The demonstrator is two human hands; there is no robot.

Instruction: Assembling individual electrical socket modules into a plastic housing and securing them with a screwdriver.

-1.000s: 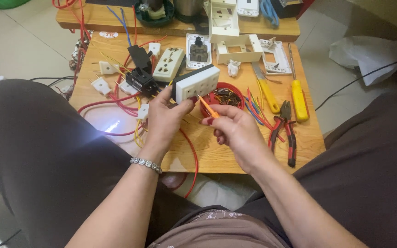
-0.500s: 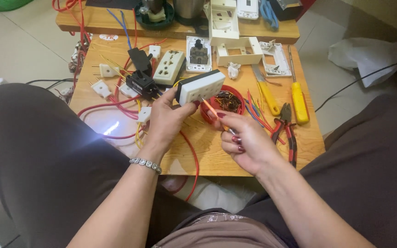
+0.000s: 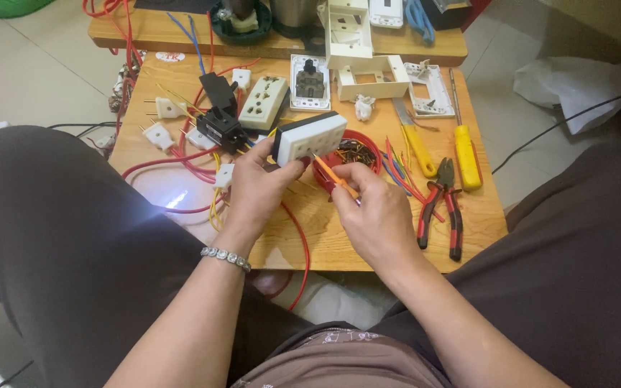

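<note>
The socket box [image 3: 309, 136], white-faced with a black back, sits tilted above the table [image 3: 303, 237] near its middle, held in the left hand's [image 3: 260, 188] closed grip. At its 5 o'clock, the right hand [image 3: 374, 208] pinches a small orange screwdriver [image 3: 336, 176], tip touching the box's face. Behind the tool lies a red bowl [image 3: 357, 152] of screws. At 3 o'clock lie red-handled pliers [image 3: 441, 208] and a yellow screwdriver [image 3: 466, 154].

Home floor workspace: low wooden table [image 3: 181, 86], tiled floor [image 3: 37, 72] (scattered sockets, tools).
</note>
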